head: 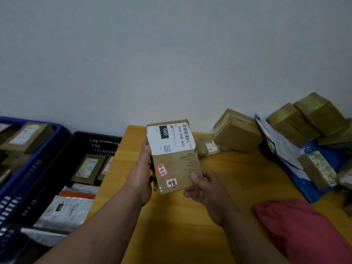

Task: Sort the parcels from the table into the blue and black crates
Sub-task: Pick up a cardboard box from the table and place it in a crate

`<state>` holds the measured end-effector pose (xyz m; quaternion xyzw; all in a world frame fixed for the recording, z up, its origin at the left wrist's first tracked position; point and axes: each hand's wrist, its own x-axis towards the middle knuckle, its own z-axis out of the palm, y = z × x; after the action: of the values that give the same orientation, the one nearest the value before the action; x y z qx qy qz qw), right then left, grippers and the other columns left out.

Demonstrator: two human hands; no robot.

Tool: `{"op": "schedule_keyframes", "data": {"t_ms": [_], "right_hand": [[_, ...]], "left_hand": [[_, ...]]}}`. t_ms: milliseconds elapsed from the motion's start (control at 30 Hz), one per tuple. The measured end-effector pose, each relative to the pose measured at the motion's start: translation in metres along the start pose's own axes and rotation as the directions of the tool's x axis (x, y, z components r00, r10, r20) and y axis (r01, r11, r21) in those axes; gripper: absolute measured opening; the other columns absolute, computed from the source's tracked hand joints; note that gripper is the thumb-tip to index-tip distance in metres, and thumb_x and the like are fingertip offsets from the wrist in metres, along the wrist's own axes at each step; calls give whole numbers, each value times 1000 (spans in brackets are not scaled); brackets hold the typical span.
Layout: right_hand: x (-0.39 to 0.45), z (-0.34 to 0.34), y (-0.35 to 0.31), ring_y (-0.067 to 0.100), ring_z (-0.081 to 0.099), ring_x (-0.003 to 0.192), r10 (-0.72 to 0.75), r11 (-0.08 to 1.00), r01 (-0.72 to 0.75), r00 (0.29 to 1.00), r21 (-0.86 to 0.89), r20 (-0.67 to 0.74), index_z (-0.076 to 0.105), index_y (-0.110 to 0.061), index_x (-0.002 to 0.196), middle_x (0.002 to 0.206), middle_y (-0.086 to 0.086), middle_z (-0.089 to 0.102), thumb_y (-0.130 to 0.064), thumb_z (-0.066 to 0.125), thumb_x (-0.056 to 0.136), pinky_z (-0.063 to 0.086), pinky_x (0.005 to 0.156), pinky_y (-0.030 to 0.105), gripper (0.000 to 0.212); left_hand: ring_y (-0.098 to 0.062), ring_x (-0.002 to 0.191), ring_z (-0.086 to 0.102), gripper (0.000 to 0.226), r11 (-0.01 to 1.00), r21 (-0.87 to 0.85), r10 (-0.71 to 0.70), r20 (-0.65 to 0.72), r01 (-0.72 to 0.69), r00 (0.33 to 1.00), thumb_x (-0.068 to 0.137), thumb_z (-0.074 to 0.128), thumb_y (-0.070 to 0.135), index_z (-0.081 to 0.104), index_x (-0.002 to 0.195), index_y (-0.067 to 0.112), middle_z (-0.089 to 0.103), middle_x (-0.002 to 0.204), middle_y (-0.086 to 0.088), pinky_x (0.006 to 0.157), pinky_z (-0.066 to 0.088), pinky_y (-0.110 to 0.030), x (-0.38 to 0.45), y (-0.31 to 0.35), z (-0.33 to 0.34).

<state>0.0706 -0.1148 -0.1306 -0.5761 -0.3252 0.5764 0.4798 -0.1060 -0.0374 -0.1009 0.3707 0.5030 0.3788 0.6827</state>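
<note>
Table (238, 180): stands against the wall (171, 54). Two crates left of the table, side by side; near crate (80, 141) just beside the table edge, far crate (36, 168) to its left. Both crates contain parcels. Held box (172, 156): above the table's left part, between left hand (142, 174) and right hand (206, 185). Box pile (297, 119): table's far right, against the wall. Single box (238, 130): left of that pile. Soft parcel (302, 229): near right of table, before the pile.
</note>
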Motion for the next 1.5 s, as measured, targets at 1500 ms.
{"op": "schedule_keyframes", "data": {"t_ms": [1500], "right_hand": [[144, 656, 93, 24, 71, 92, 402, 902, -323, 871, -288, 282, 51, -26, 116, 111, 2, 67, -40, 53, 98, 56, 74, 30, 23]], "left_hand": [[-21, 104, 62, 67, 989, 36, -113, -467, 146, 877, 79, 71, 52, 41, 132, 24, 65, 116, -1, 84, 49, -39, -1, 87, -639]]}}
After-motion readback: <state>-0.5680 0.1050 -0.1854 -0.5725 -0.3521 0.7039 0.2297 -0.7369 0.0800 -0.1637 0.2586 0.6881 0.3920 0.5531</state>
